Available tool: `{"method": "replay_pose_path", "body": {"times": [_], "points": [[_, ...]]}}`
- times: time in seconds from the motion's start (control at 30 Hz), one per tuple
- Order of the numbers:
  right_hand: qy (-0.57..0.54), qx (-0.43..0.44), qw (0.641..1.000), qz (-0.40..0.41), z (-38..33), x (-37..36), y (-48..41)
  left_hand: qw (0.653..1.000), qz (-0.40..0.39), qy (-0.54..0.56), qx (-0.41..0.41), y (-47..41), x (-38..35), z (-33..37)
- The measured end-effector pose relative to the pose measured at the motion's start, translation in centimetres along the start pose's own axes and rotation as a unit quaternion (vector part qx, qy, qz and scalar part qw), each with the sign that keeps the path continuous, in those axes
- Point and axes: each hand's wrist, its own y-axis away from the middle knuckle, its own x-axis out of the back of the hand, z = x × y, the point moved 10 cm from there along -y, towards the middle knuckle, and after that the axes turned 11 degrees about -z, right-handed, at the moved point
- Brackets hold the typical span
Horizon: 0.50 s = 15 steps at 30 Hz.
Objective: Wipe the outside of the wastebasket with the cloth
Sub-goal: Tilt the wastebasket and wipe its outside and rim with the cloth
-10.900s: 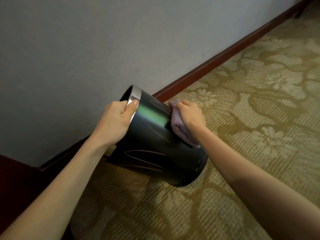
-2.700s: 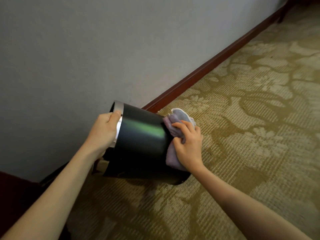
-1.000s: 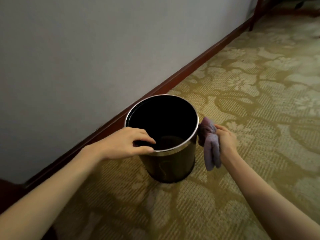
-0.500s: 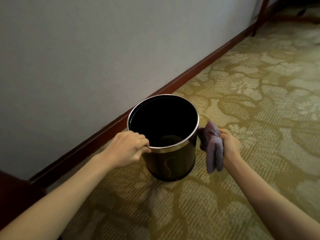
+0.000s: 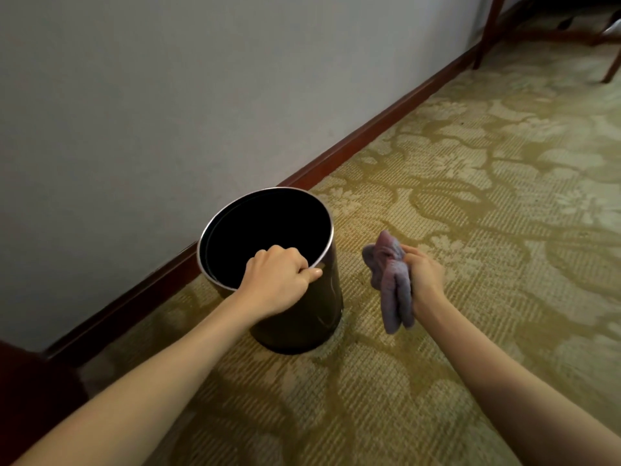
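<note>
A black round wastebasket [image 5: 316,317] with a silver rim stands upright on the carpet close to the wall. My left hand [image 5: 277,280] grips its near rim, fingers curled over the edge and thumb along the outside. To the right, a crumpled purple cloth [image 5: 391,280] hangs from my right hand [image 5: 425,279], which is closed around it. The cloth is a short gap away from the basket's side and does not touch it. The basket's inside looks dark and I see nothing in it.
A grey wall [image 5: 168,95] with a dark red baseboard [image 5: 369,132] runs diagonally behind the basket. Patterned green-gold carpet [image 5: 470,196] covers the floor. Wooden furniture legs [image 5: 487,31] stand at the far top right. A dark red object [image 5: 20,391] sits at the left edge.
The basket went from tilted on its side to upright, then shifted left toward the wall. My right hand with the cloth came off its side and now hangs apart from it.
</note>
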Motion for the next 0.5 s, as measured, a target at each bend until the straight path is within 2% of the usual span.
{"method": "replay_pose_path", "body": {"times": [0.3, 0.4, 0.5], "points": [[-0.026, -0.024, 0.999, 0.005, 2.3, 0.1, 0.2, 0.996, 0.024, 0.041, 0.072, 0.0, -0.4, 0.9], [-0.012, -0.011, 1.0, 0.004, 1.8, -0.2, 0.1, 0.997, 0.037, 0.048, 0.054, 0.1, -0.7, 1.3], [-0.01, -0.009, 1.0, -0.003, 1.5, -0.7, -0.1, 0.998, 0.053, 0.02, 0.001, 0.5, -1.0, 2.0]]}}
